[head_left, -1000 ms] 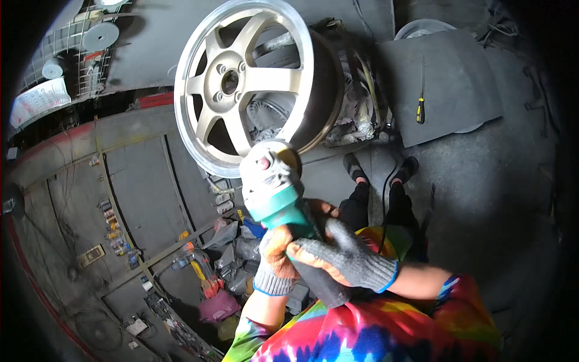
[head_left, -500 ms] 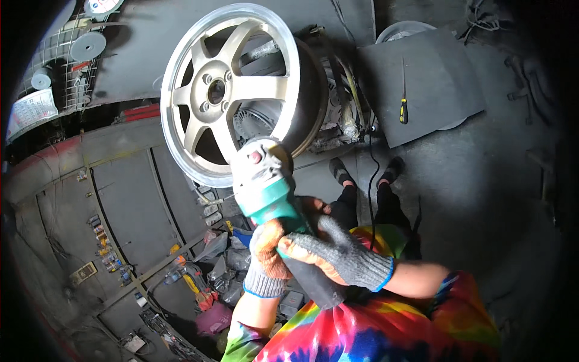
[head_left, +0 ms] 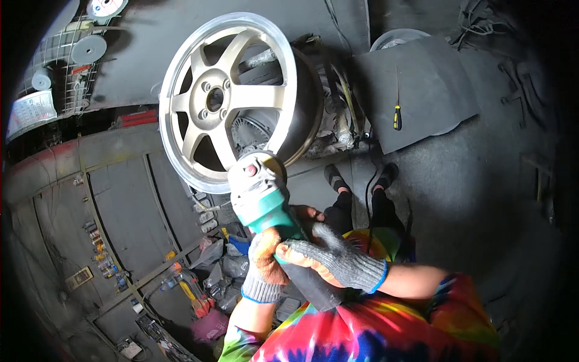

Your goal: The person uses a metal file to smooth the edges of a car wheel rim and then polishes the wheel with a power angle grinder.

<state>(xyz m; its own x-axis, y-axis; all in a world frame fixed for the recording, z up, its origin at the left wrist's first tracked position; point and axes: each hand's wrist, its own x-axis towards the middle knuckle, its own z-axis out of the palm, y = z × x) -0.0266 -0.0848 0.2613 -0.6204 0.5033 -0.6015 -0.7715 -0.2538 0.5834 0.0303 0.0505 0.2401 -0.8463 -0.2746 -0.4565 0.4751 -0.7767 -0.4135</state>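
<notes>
Both my gloved hands are wrapped round a green angle grinder (head_left: 265,208) with a pale metal head and a dark rear body. My left hand (head_left: 266,265) grips its left side, and my right hand (head_left: 335,256) closes on it from the right. The grinder's head is at the lower rim of a bronze-coloured alloy wheel (head_left: 259,96) with a bare, shiny metal lip. The disc is mostly hidden under the head, so I cannot tell whether it touches the rim.
Behind the wheel is a dusty metal stand (head_left: 341,114). A yellow-and-black screwdriver (head_left: 397,117) lies on a dark sheet (head_left: 422,90) to the right. Grinding discs (head_left: 88,49) hang on a wire rack at upper left. Bags and tools (head_left: 226,271) clutter the lower left. A cord (head_left: 367,202) runs past my feet.
The view has shifted slightly, so the wheel sits a little lower and the screwdriver a little further left. Both hands keep the same hold on the grinder, whose head remains by the lower rim.
</notes>
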